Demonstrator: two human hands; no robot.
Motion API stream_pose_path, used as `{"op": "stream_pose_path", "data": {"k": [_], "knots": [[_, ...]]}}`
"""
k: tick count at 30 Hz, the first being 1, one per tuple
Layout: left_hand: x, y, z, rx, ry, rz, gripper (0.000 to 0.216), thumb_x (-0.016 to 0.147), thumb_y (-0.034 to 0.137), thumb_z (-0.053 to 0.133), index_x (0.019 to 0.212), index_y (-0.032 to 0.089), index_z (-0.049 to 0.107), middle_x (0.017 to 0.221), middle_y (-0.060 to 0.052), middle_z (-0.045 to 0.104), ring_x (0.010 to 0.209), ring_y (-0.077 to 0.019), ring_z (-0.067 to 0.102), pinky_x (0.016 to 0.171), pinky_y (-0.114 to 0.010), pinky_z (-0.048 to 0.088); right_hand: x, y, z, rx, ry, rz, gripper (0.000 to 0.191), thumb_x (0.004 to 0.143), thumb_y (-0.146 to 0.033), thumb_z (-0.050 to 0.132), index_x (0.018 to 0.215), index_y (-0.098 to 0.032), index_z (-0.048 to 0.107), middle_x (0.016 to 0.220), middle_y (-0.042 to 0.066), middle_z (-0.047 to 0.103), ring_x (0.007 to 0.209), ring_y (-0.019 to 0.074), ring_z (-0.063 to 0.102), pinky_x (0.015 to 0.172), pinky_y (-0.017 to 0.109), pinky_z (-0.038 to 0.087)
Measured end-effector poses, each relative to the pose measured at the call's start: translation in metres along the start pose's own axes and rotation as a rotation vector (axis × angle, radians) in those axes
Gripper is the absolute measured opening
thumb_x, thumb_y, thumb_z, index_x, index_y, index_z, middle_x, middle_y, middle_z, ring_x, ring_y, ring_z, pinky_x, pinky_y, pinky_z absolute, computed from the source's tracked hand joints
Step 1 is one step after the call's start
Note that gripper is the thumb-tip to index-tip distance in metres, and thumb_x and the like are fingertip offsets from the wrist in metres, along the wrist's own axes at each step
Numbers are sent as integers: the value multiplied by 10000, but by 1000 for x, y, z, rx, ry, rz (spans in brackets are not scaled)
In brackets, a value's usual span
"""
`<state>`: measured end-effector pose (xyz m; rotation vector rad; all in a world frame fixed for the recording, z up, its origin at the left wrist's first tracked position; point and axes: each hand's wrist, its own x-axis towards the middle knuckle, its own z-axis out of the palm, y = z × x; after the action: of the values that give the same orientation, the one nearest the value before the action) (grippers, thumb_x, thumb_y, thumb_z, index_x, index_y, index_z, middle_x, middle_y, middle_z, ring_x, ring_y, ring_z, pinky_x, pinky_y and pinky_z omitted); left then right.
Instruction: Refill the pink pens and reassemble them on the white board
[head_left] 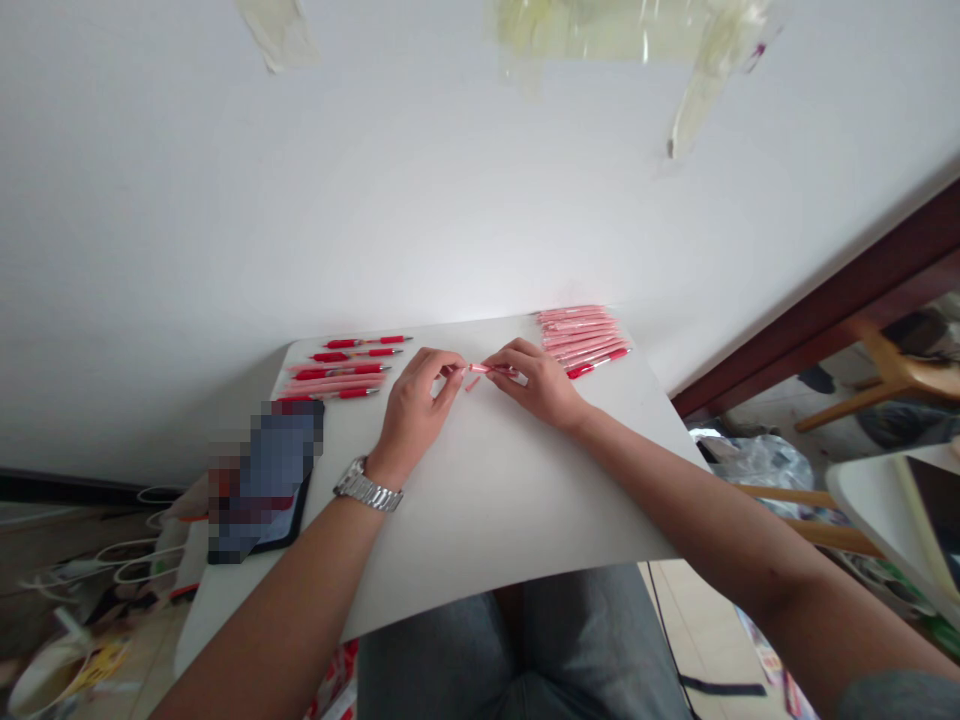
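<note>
My left hand (pixel 417 402) and my right hand (pixel 534 380) meet over the middle of a small white table (pixel 495 500). Both pinch a thin pink-red pen (pixel 480 370) held level between their fingertips, just above the tabletop. A silver watch (pixel 367 487) is on my left wrist. Several red pens (pixel 345 370) lie in a row at the table's far left. A pile of pens in pink wrappers (pixel 581 335) lies at the far right, close to my right hand.
A phone (pixel 262 480) lies at the table's left edge. A white wall stands right behind the table. Bags and cables clutter the floor at left; a wooden chair (pixel 892 375) and another white surface (pixel 892 500) are at right. My knees are under the table's near edge.
</note>
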<state>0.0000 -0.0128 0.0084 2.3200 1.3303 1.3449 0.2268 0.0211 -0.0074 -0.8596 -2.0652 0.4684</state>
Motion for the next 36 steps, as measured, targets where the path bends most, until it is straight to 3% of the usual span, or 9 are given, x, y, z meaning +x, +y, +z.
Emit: {"op": "stream_pose_path", "data": {"k": [29,36], "knots": [[0,5,-1,-53,-7,-50,117,1052,260,596,1080,231,707,1056,-36,750,943,-180,701,892,-336,572,0,-1,0,13,-27,22,182,1059,-317,611,1154,-246,749,1031,54,687,855,162,676,788,297,554],[-1,0,1,-7,5,-71,134,1036,228,591,1108,229,703,1058,-40,749,955,-190,697,910,-350,566,1,-1,1,52,22,43,202,1064,-373,605,1134,-234,734,1027,61,737,890,174,688,814,311,571]]}}
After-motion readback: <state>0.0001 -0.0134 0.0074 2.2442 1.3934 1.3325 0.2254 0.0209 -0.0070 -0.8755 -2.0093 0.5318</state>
